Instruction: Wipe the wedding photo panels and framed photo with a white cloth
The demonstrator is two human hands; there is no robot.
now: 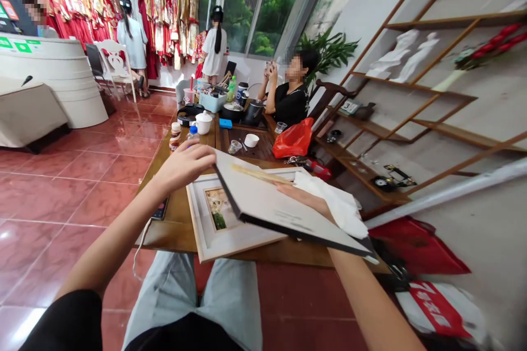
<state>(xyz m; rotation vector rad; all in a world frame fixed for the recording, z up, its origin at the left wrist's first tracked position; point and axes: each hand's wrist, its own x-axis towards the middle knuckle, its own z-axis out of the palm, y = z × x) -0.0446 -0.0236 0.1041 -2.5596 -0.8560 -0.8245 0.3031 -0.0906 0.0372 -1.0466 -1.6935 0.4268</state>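
Note:
A white panel with black edges point(263, 200) is held tilted above the table, with faint print low on its face. The fingers of my left hand point(187, 162) are closed over its upper left corner. Across the panel lies my right hand point(302, 197), fingers pointing left, its grip partly hidden; the forearm passes behind the near edge. Crumpled white tissue point(337, 200) covers part of the panel by that wrist. A thin yellowish strip point(259, 174) runs along the panel's upper part. Partly covered underneath is a white picture frame point(201, 238) with a picture point(217, 208) in it.
Bottles point(175, 137), a lidded white cup point(203, 122), a small white bowl point(251, 140) and a red plastic bag point(293, 140) stand on the wooden table point(160, 233). A person point(290, 96) sits at its far side. Wooden shelves point(436, 85) rise on the right.

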